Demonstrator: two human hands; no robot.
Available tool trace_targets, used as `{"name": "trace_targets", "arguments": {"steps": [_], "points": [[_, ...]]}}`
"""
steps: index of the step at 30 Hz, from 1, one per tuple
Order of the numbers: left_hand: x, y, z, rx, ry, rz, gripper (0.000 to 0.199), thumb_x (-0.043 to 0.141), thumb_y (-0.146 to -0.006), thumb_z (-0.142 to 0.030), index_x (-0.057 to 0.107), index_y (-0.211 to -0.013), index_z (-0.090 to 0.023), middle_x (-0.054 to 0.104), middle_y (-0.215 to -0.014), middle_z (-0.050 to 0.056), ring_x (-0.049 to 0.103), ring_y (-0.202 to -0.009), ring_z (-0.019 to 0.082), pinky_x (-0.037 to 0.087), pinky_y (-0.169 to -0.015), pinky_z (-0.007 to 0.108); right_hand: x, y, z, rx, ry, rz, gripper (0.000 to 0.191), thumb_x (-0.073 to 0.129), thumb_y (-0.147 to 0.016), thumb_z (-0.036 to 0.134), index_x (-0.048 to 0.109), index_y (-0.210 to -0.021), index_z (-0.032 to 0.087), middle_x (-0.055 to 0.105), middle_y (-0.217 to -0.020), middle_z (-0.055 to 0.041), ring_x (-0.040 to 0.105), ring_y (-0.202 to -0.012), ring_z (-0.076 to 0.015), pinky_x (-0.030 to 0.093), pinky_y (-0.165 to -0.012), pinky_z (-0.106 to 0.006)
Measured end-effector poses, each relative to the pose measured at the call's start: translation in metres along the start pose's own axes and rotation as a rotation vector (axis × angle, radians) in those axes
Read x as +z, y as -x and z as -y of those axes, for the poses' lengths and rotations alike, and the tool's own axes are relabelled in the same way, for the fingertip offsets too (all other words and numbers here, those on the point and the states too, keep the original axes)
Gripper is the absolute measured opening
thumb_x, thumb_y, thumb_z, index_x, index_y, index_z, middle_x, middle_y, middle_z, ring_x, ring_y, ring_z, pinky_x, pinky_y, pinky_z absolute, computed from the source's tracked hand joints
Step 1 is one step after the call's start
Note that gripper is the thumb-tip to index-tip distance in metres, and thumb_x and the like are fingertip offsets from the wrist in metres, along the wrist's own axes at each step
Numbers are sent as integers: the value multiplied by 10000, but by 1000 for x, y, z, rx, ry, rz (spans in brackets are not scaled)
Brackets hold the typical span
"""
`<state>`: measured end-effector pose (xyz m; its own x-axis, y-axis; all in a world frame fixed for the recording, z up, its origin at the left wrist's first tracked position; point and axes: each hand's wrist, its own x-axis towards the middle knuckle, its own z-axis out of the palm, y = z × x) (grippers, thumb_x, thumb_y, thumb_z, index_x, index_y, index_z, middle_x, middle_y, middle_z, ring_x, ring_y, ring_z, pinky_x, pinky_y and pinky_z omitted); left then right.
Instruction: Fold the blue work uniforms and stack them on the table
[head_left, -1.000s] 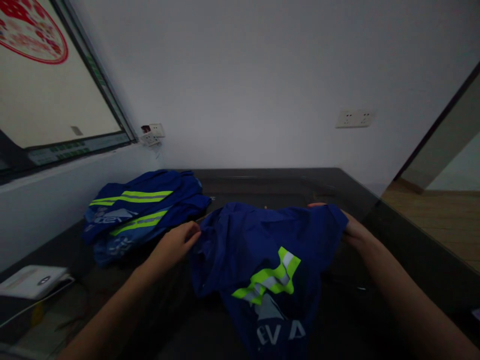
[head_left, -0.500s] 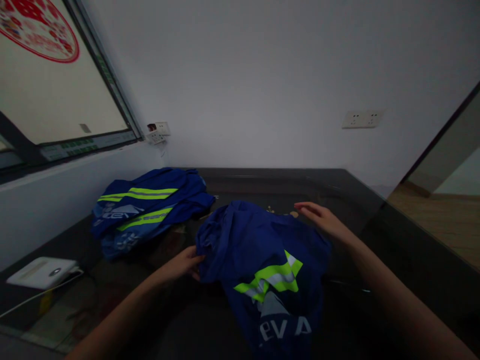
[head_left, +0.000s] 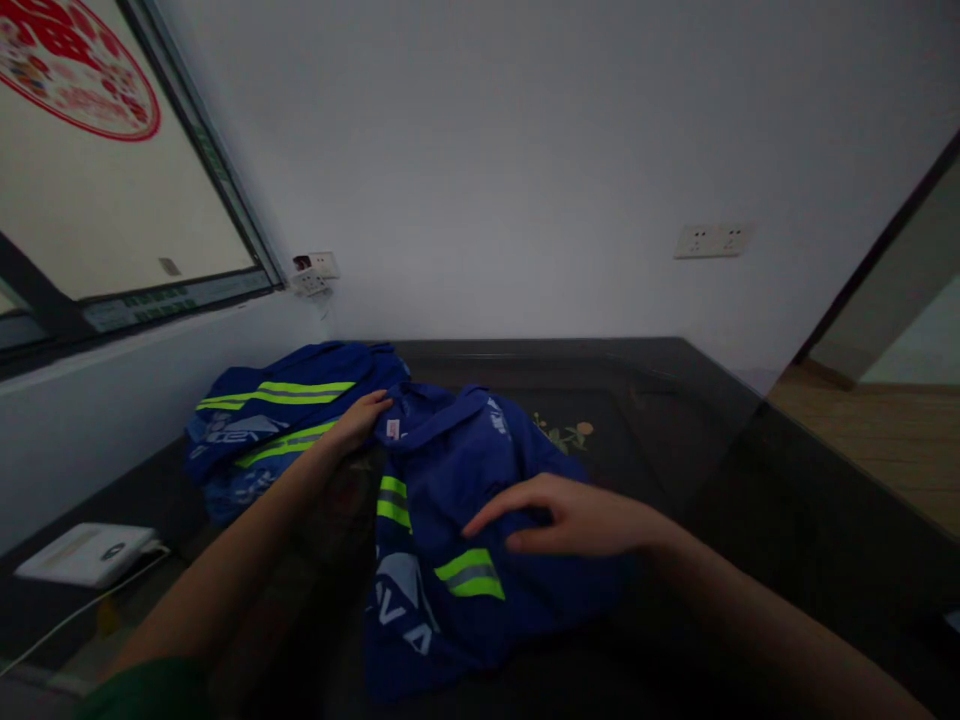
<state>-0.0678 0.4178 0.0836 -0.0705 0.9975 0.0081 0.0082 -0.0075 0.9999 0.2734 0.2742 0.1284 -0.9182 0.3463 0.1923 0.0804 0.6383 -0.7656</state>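
A blue work jacket (head_left: 450, 460) with yellow-green and silver reflective stripes and white lettering lies spread on the dark table in front of me. Its collar, with a small white label inside, points away from me. My left hand (head_left: 364, 415) is closed on the collar's left edge, its fingertips partly hidden by the cloth. Above the middle of the jacket is my right hand (head_left: 551, 515), open, with thumb and forefinger apart and nothing between them. I cannot tell whether its fingertips touch the fabric.
Heaped at the table's back left is more blue clothing (head_left: 262, 410) with the same stripes. A white device (head_left: 90, 553) with a cable sits at the left edge. The dark tabletop (head_left: 660, 400) has a flower pattern and meets the wall behind; a window is on the left.
My left hand has moved away from me to the collar. My right hand has come down and left over the jacket. The bunched jacket now lies flatter, its stripes and lettering shifted left.
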Motion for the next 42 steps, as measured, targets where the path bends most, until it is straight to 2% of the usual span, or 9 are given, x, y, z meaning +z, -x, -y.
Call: {"name": "trace_targets", "arguments": {"steps": [3,8,12,15,19,25,29,33,42], "points": [[25,-13,-16,56,23,69,155,622,-780,-148,602,-933,-131,669,-754,29,621,-609,132,508,-620,245,51,-43,9,-192,163,233,367,472,-887,66,612,-1226,70,659,-1176,-102,620,-1053,-147,440,-928,-201],[80,2,-54,275,-60,258,222,615,-826,-272,617,-1003,-137,672,-891,39,614,-728,128,491,-695,229,129,-126,-7,-132,593,350,376,464,-876,163,625,-1213,201,669,-1105,-74,652,-934,-213,504,-626,-280],[118,47,-76,359,-350,550,391,571,-868,-406,578,-1175,-163,631,-760,5,550,-594,106,435,-566,201,161,-165,-18,-113,585,189,307,587,-825,120,635,-1128,140,686,-1063,-67,640,-893,-166,515,-707,-226],[129,77,-76,426,-619,753,401,537,-889,-388,561,-1231,-182,598,-684,-17,527,-567,107,406,-538,195,167,-150,-22,-20,478,26,516,626,-839,298,491,-1333,237,617,-1245,-42,636,-926,-165,537,-688,-215],[115,94,-59,485,-738,754,374,504,-900,-350,558,-1232,-184,677,-937,44,629,-834,165,490,-726,246,156,-96,-26,-7,422,53,549,497,-846,524,384,-1377,438,547,-1356,18,661,-973,-218,565,-653,-285],[57,122,-32,519,-866,371,436,447,-917,-436,530,-1270,-193,610,-1244,84,575,-1129,234,443,-994,364,85,-21,2,-46,-42,250,316,441,-920,411,644,-1099,247,661,-1204,-42,628,-1091,-170,464,-945,-230],[17,154,-7,506,-1065,171,464,466,-892,-506,564,-1239,-212,603,-1240,86,565,-1144,253,431,-1020,396,18,22,-4,309,-339,-31,294,542,-872,426,695,-933,183,698,-793,-44,652,-616,-120,499,-528,-189],[-3,170,17,417,-1194,185,519,522,-842,-529,572,-1245,-206,581,-1274,100,553,-1169,270,418,-1040,408,-34,44,-61,381,108,-503,169,581,-828,271,691,-904,166,675,-774,-45,620,-638,-128,501,-598,-241],[18,159,28,157,-1250,229,320,512,-797,-251,676,-1072,-240,668,-1156,94,623,-1069,276,465,-930,375,-18,30,-135,247,163,-391,619,681,-727,234,525,-1325,194,534,-1354,-125,496,-1238,-277,421,-1002,-441]]}}
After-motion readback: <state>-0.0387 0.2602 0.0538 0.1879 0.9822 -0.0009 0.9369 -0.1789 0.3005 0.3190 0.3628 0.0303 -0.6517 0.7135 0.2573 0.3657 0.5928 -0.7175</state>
